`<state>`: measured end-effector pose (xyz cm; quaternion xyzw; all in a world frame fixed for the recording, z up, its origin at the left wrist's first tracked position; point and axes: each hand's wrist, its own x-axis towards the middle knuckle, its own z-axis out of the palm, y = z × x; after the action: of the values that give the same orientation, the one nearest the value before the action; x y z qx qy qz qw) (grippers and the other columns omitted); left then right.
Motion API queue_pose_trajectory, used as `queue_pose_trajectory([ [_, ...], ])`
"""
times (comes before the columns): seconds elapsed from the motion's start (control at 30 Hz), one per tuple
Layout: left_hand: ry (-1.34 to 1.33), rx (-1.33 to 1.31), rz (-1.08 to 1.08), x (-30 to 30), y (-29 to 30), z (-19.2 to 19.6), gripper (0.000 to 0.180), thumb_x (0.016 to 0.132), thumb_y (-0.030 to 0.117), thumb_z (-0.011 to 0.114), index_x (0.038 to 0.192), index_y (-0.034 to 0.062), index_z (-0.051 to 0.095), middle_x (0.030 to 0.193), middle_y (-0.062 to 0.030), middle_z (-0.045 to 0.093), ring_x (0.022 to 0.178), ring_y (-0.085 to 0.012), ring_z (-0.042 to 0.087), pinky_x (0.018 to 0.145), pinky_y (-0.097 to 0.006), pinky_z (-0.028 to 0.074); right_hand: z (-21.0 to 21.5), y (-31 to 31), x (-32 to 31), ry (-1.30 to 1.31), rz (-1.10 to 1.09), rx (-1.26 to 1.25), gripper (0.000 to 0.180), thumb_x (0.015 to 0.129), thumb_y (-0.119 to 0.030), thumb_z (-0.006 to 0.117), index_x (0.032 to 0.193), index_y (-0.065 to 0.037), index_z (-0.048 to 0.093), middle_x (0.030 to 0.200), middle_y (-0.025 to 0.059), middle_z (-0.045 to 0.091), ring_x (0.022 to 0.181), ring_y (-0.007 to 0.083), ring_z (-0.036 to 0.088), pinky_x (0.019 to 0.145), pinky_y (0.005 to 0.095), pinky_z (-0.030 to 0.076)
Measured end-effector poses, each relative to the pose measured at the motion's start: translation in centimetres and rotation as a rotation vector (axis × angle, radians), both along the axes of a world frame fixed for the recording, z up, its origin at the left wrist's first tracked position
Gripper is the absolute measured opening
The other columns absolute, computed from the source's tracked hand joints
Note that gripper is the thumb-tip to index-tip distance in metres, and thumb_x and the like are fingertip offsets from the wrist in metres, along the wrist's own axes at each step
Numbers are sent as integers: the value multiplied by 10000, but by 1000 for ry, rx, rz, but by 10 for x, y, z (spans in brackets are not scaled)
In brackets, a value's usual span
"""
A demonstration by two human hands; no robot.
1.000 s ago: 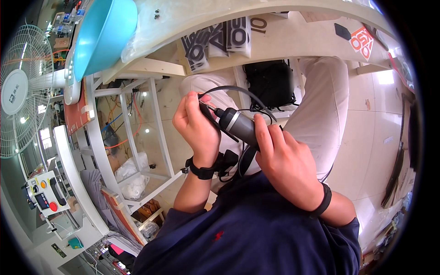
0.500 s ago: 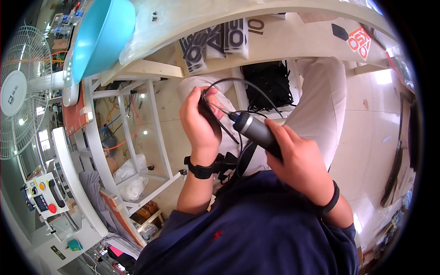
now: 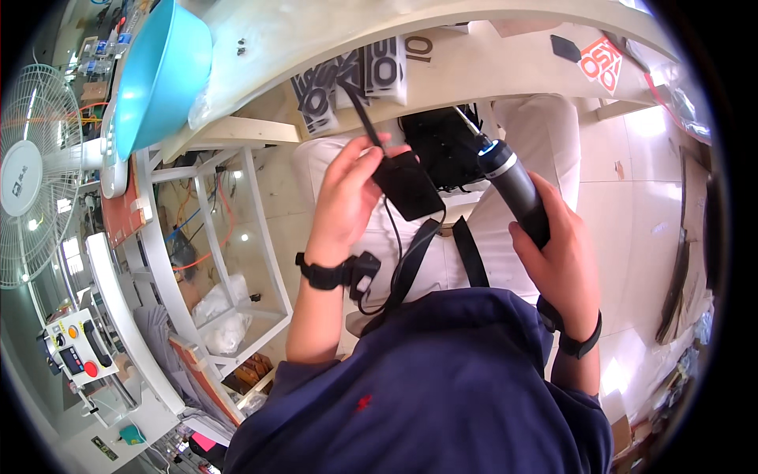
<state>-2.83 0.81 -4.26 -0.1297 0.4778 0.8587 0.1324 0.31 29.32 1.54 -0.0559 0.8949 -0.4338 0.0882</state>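
My left hand (image 3: 347, 189) pinches a flat black rectangular piece (image 3: 409, 188) at its upper corner. From the same grip a dark band (image 3: 363, 114) rises toward the table edge, and a thin black cord loops below the piece. In my right hand (image 3: 559, 253) is a dark grey pen-style electric screwdriver (image 3: 515, 188), gripped by its body, its lit collar and thin bit pointing up and left, apart from the black piece. Between my knees lies a heap of black strapped pieces (image 3: 442, 146), partly hidden behind the held piece.
Clear packets with bold black print (image 3: 384, 73) lie on the pale table (image 3: 489, 67). A blue basin (image 3: 162, 79) stands at its left end, near a white fan (image 3: 22, 174). White metal frame legs (image 3: 264, 229) and a control box (image 3: 76, 347) are at left.
The screwdriver has moved right and upward, away from my left hand, its bit now pointing more upward. My left hand has turned the black piece so its flat face shows.
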Motion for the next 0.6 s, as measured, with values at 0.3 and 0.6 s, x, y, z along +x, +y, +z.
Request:
queue_pose_trajectory([
  [0.3,119,-842,-118,10,-14,0,266,1013,178,559,914,-24,700,906,-68,733,889,-121,652,846,-277,492,8,5,-8,-4,33,-64,566,787,-89,731,1318,-25,547,1086,233,672,978,423,661,850,421,529],
  [0.6,779,-1293,366,-22,-23,120,113,929,54,624,993,-27,670,865,-123,688,750,-222,660,681,-297,514,90,-49,-73,327,151,-146,548,787,-62,710,1302,23,541,1092,216,638,923,407,643,826,416,504],
])
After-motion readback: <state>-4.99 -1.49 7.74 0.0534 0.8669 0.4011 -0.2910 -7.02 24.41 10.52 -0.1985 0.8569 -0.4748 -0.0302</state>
